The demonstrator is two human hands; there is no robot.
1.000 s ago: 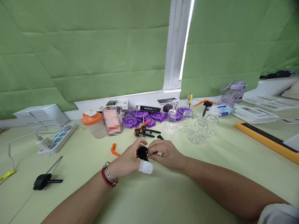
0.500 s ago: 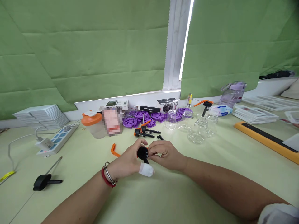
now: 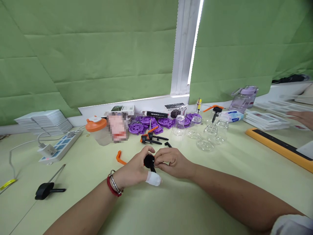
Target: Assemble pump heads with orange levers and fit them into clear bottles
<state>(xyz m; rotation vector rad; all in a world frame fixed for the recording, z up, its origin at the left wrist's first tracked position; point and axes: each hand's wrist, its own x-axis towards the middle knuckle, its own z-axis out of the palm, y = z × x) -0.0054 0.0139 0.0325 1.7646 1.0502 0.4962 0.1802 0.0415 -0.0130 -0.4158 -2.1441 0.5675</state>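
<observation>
My left hand [image 3: 137, 166] is closed around a black plastic part [image 3: 149, 161] with a round head and a short stem pointing down. White tape wraps that hand's thumb. Against the right side of the round head, my right hand [image 3: 173, 162] pinches with thumb and fingertips; whatever lies between them is too small to make out. An orange bent piece [image 3: 119, 158] rests on the table just left of my left hand. Beyond the hands lie black parts with stems [image 3: 153, 139] and orange pieces, plus a small black bent piece [image 3: 168, 144].
Purple wheel-shaped parts [image 3: 137, 128] and boxes [image 3: 174, 111] line the back. Clear cups [image 3: 205, 143] stand right of them. An orange-lidded cup [image 3: 96, 125] and a power strip [image 3: 57, 151] are left. Another black part [image 3: 44, 190] lies front left. Another person's hand [image 3: 303, 118] is far right.
My hands stay almost in place, with the black part turned very slightly. At the far right, another person's hand has come in over the white frames.
</observation>
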